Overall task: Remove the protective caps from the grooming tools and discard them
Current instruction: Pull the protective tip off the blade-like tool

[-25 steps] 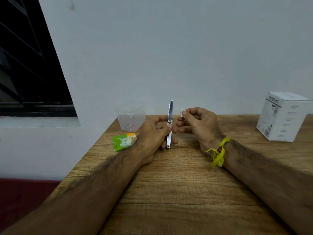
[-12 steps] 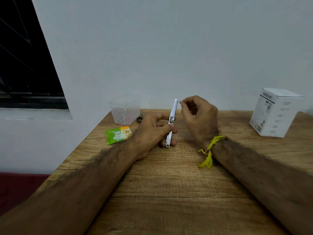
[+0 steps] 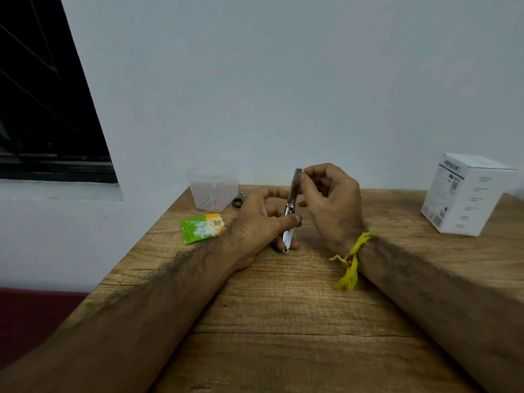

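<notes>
Left hand (image 3: 259, 222) grips metal grooming tool (image 3: 290, 208) upright over the table (image 3: 283, 321), right hand (image 3: 330, 199) fingers curled, pinching at its top end where any cap is too small to confirm; a slip could fling the cap or nick fingertips.

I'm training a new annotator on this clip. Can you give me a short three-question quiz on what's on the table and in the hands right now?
1. True or false: the left hand grips the metal grooming tool.
2. What lies nearest the clear plastic container: A green sachet, B white box?
3. Which wrist wears the yellow band?

Key: 1 true; 2 A; 3 the right, whose hand pinches at the tool's upper tip.
</notes>
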A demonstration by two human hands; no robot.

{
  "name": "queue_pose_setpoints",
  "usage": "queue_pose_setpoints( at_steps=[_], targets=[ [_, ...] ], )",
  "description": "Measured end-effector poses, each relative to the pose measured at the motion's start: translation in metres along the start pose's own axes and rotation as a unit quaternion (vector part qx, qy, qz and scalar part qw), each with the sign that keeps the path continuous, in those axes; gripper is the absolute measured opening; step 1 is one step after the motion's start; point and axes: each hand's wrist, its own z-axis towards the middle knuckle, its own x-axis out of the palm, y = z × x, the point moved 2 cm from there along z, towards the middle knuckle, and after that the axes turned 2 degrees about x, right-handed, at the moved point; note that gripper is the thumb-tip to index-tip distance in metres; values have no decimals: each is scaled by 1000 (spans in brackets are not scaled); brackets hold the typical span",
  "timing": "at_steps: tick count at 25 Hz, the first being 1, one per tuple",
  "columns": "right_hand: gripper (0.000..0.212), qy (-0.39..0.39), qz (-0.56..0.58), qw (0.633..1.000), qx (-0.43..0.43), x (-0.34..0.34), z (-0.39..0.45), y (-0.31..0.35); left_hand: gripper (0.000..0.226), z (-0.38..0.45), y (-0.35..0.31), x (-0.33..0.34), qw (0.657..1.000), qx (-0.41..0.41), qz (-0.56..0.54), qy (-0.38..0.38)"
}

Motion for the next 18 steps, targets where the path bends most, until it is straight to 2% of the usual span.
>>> queue_pose_setpoints(
  at_steps=[6, 8, 11, 16, 18],
  targets=[
    [15, -22, 156, 977, 142, 3, 3, 8, 55, -1, -1, 1, 1000, -8, 2, -16],
    [14, -17, 217, 961, 171, 6, 5, 12, 58, 0, -2, 1, 1000, -12, 5, -18],
    [15, -24, 240, 952, 189, 4, 10, 15, 60, -1, -1, -2, 1000, -17, 1, -14],
    [12, -56, 254, 947, 188, -5, 17, 12, 31, 0, -3, -2, 998, -55, 12, -5],
    [10, -49, 233, 956, 169, -4, 16, 15, 28, 0, -4, 0, 997, -64, 26, -17]
  ],
)
